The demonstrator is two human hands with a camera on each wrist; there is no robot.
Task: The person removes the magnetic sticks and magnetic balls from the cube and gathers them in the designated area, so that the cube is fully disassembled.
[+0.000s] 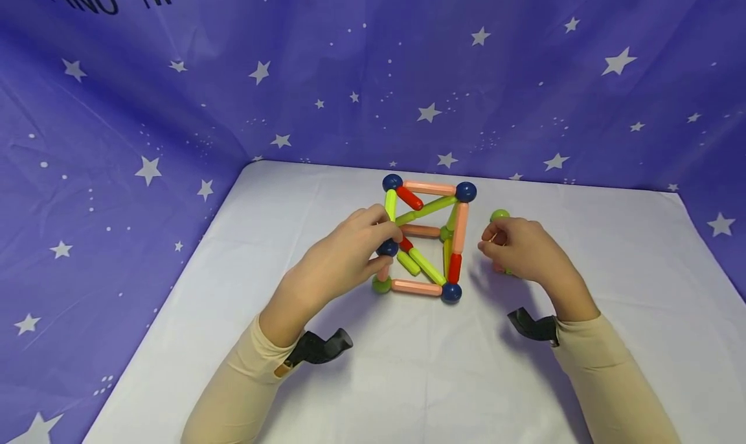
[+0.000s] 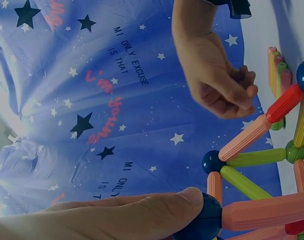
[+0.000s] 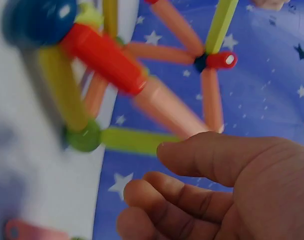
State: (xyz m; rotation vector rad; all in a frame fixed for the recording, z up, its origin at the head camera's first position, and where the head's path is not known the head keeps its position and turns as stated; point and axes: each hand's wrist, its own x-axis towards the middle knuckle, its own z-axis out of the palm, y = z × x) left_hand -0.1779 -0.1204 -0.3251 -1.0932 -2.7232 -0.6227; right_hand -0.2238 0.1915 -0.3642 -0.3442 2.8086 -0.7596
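A frame of magnetic rods and balls stands on the white-covered table, with salmon rods (image 1: 416, 288), lime rods (image 1: 427, 266), red rods (image 1: 455, 268) and dark blue balls (image 1: 451, 292) at several corners. At its left side my left hand (image 1: 335, 256) grips a blue ball (image 1: 387, 248) between thumb and fingers; the thumb on the ball shows in the left wrist view. My right hand (image 1: 527, 251) hovers to the right of the frame, apart from it. Its fingers are loosely bent, and nothing is seen between thumb and fingertips (image 3: 137, 192) in the right wrist view.
Partly hidden by the right hand, a green ball (image 1: 500, 216) lies on the table. Several loose rods (image 2: 279, 75) lie side by side there in the left wrist view. A purple star-printed cloth (image 1: 373, 75) hangs behind and at both sides of the table.
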